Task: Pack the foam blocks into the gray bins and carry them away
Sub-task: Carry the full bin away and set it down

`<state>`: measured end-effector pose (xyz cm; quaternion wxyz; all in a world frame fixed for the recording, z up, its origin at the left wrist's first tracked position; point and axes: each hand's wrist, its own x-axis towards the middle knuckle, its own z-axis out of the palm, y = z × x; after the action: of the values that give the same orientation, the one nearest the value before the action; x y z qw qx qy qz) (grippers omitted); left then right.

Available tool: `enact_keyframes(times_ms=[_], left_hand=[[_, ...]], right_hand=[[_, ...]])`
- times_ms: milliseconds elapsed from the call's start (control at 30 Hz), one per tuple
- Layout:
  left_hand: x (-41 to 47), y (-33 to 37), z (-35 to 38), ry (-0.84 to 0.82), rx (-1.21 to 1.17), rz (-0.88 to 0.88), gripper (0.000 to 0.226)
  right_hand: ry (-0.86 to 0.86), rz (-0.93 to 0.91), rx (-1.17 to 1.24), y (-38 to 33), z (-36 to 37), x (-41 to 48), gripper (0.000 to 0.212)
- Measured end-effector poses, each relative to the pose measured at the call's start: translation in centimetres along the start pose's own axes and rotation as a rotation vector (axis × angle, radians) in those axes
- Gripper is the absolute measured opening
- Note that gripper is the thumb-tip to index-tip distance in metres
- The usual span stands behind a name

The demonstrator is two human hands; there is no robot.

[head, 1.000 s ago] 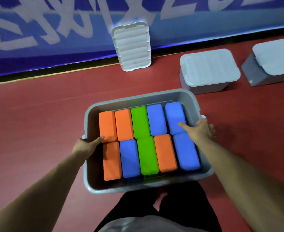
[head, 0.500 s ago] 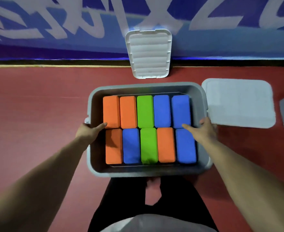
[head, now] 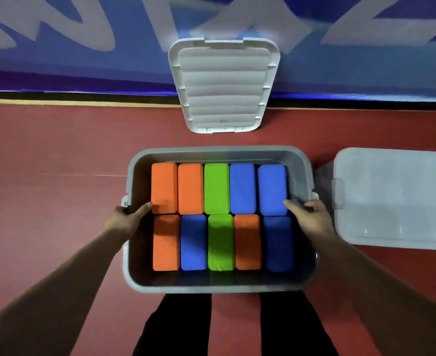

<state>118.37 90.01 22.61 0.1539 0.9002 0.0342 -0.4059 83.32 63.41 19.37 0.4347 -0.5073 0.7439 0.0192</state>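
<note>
An open gray bin (head: 219, 152) sits in front of me above the red floor, filled with two rows of foam blocks. Orange blocks (head: 164, 186), green blocks (head: 216, 187) and blue blocks (head: 272, 187) lie side by side in it. My left hand (head: 127, 218) grips the bin's left rim, thumb inside against an orange block. On the right rim my right hand (head: 308, 218) grips too, its thumb reaching in over a blue block. My legs show below the bin.
A white ribbed lid (head: 223, 84) leans against the blue wall straight ahead. A second gray bin with a closed pale lid (head: 396, 196) stands close on the right, almost touching my bin. Red floor stretches out to the left.
The view has turned and closed in: the leaning lid and wall are nearer and centred, and the lidded bin is now right beside my bin. Both hands keep their grip on the rims.
</note>
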Motion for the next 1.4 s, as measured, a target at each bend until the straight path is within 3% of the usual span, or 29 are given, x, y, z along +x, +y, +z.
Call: enact_keyframes(times_ms=[67, 233, 367, 500, 600, 667, 800, 900, 967, 1033, 1167, 1300, 1400], left_hand=[[4.5, 1.1, 1.8, -0.002, -0.034, -0.023, 0.076], [17.7, 1.5, 6.7, 0.021, -0.029, -0.041, 0.08], [23.7, 1.8, 9.7, 0.05, 0.016, -0.036, 0.086], [26.4, 2.1, 12.0, 0.059, 0.058, -0.005, 0.089], [27.6, 2.1, 12.1, 0.082, 0.147, -0.003, 0.096], [27.5, 2.2, 11.8, 0.073, 0.228, 0.007, 0.088], [26.4, 3.5, 10.5, 0.058, 0.343, 0.014, 0.082], [25.9, 6.3, 9.3, 0.064, 0.374, 0.074, 0.084], [25.6, 9.4, 8.3, 0.071, 0.331, 0.127, 0.085], [24.9, 12.8, 7.4, 0.069, 0.287, 0.185, 0.083], [23.3, 20.4, 5.7, 0.109, 0.181, 0.394, 0.083], [22.3, 28.6, 3.6, 0.289, 0.353, 0.781, 0.083], [21.7, 34.4, 2.8, 0.33, 0.404, 0.91, 0.072]], right_hand=[[0.061, 0.014, 0.007, 0.6, 3.4, 4.2, 0.082], [-0.04, -0.1, -0.085, -0.3, 11.9, 13.2, 0.091], [-0.116, -0.155, -0.158, -0.4, 16.1, 17.7, 0.068], [-0.217, -0.184, -0.278, -0.2, 18.5, 21.3, 0.079], [-0.2, -0.193, -0.337, -0.6, 19.2, 22.1, 0.087], [-0.201, -0.162, -0.377, -1.0, 19.1, 21.4, 0.089], [-0.075, -0.252, -0.561, -2.4, 18.9, 19.3, 0.069], [-0.068, -0.242, -0.331, -5.6, 18.6, 18.8, 0.05], [-0.135, 0.037, 0.078, -10.3, 18.1, 18.5, 0.043], [-0.335, 0.283, 0.485, -15.1, 17.6, 18.2, 0.046], [-0.58, 0.163, 0.722, -23.4, 16.6, 16.7, 0.042], [-0.67, 0.059, 0.879, -30.4, 15.5, 14.7, 0.03], [-0.733, 0.005, 0.958, -33.3, 14.4, 13.7, 0.03]])
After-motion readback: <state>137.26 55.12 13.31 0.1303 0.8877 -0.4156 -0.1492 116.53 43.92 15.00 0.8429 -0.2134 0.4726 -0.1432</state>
